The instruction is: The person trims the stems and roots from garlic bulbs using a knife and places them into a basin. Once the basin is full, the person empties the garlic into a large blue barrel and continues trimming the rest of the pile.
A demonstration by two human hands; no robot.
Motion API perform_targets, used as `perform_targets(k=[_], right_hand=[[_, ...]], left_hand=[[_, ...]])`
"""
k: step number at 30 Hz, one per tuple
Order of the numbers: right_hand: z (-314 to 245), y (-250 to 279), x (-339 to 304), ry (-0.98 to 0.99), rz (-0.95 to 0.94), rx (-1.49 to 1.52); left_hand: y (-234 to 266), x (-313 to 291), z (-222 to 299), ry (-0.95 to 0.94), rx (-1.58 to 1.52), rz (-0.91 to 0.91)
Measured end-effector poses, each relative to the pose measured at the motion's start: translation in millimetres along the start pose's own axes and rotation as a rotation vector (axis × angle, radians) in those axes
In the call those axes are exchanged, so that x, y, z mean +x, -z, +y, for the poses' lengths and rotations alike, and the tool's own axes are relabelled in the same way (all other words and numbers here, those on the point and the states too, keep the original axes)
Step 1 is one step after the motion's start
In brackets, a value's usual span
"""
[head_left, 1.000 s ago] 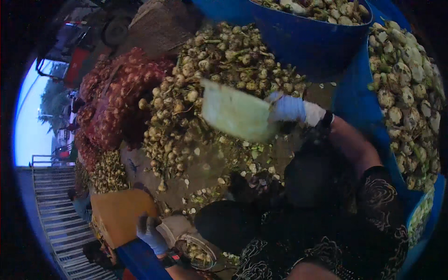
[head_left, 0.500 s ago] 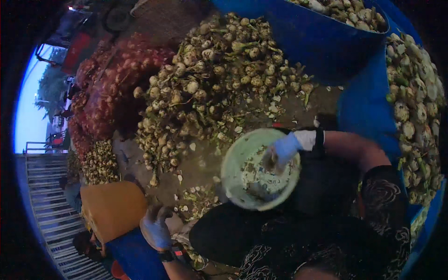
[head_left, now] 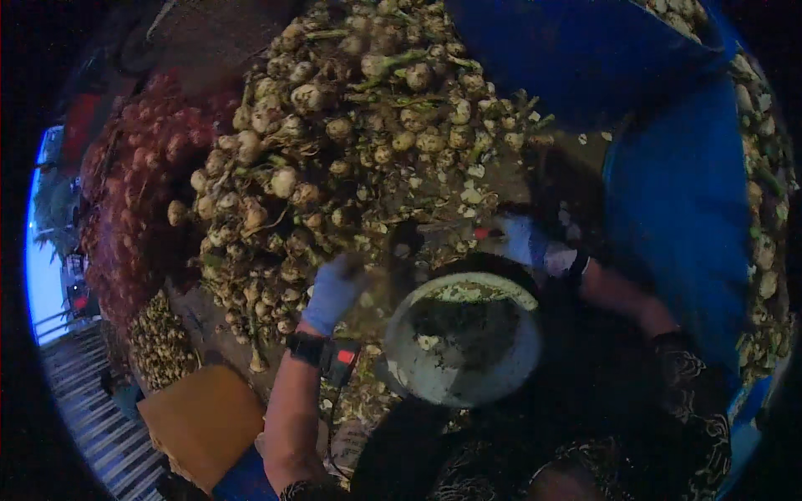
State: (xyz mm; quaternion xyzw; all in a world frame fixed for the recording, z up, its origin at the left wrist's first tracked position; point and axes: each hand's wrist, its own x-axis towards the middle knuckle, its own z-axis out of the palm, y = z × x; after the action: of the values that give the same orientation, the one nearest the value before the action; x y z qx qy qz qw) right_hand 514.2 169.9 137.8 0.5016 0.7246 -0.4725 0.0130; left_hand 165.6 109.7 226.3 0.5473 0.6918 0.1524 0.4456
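Left hand risen to bulb pile; right hand beside white bowl; grips unclear.

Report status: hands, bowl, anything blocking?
Left hand gloved, on the garlic pile. Right hand gloved, past the bowl's far rim; grip blurred. Pale green bowl nearly empty. Nothing blocking.
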Motion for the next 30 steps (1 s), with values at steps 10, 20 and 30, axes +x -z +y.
perform_targets(k=[10, 20, 30], right_hand=[[143.5, -13.4, 18.9, 0.694, 0.11, -0.34], [46.4, 34.4, -9.2, -0.015, 0.533, 0.386], [35.3, 41.7, -9.0, -0.018, 0.404, 0.393]], left_hand=[[-97.0, 131.5, 22.0, -0.229, 0.358, -0.2], [-210.2, 163.2, 40.7, -0.76, 1.01, -0.116], [-131.1, 110.9, -76.7, -0.364, 0.682, -0.409]])
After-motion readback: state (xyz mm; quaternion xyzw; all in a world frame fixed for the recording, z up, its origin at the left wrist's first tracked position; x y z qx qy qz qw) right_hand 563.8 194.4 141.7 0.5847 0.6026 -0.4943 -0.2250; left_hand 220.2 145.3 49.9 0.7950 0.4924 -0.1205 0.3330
